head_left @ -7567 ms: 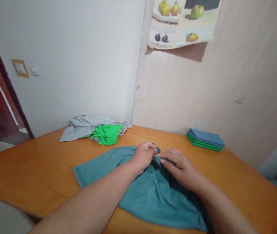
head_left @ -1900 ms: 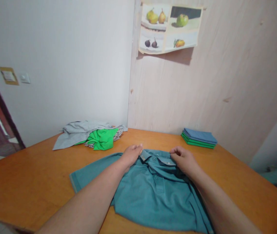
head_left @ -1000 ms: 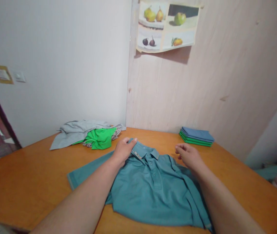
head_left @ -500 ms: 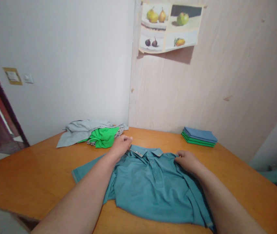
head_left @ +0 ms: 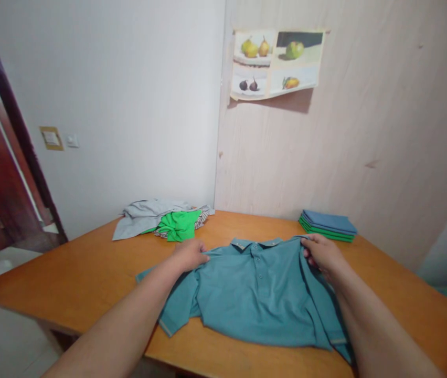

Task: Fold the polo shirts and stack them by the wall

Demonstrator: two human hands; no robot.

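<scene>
A teal polo shirt [head_left: 247, 294] lies front up across the table, its buttoned placket and collar towards the far side. My left hand [head_left: 192, 254] is closed on the shoulder at the shirt's left, fingers pinching the cloth. At the opposite shoulder my right hand [head_left: 320, 252] grips the fabric and lifts it a little. Between the hands the shoulder line is drawn out, and the hem lies near the front edge. Part of the left sleeve is hidden behind my left forearm.
On the orange-brown table [head_left: 101, 283], a loose heap with a grey garment [head_left: 140, 218] and a bright green one [head_left: 180, 224] lies at the back left. A stack of folded blue and green cloth [head_left: 328, 224] stands at the back right, against the wall.
My left hand has moved from beside the collar out to the shoulder. My right hand has raised the other shoulder, and the shirt front looks smoother. The camera view has shifted.
</scene>
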